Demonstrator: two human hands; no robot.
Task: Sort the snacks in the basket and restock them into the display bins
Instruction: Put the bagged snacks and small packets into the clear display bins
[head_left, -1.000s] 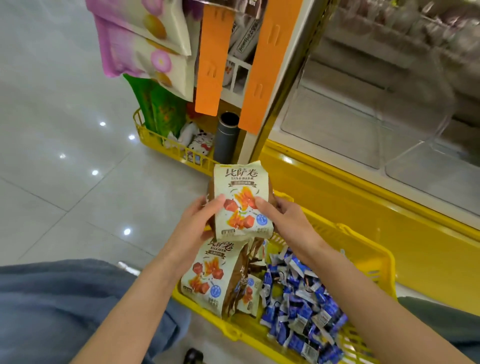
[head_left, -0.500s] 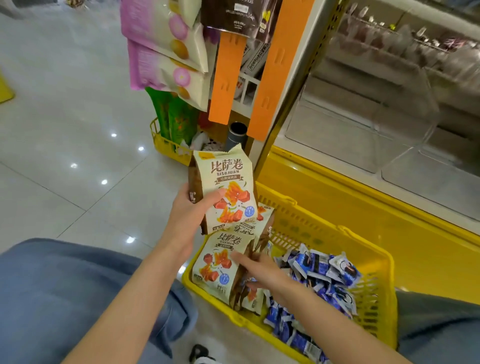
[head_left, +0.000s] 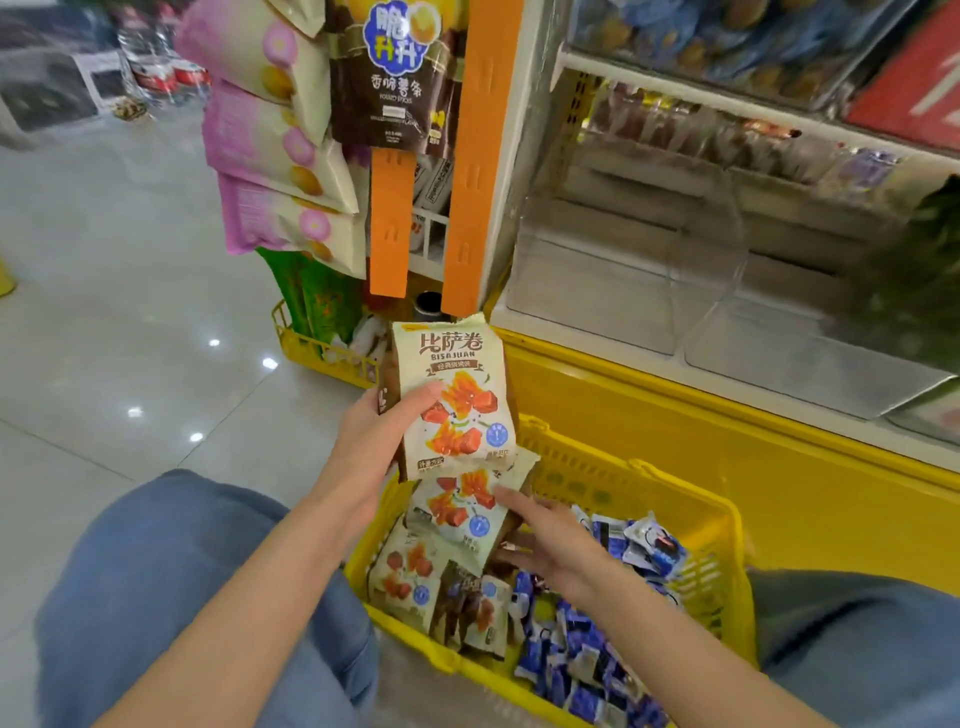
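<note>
Below the shop shelf (head_left: 623, 358), centre frame, left hand (head_left: 379, 441) fingers (head_left: 421, 395) clamp a seemingly light, crinkly bag (head_left: 457, 364) by its side; right hand (head_left: 556, 545) pinches a second bag (head_left: 457, 506)

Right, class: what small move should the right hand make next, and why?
Probably lift the second packet up against the first packet in the left hand: the right hand pinches it just below, both are the same snack, and more lie in the basket.
</note>
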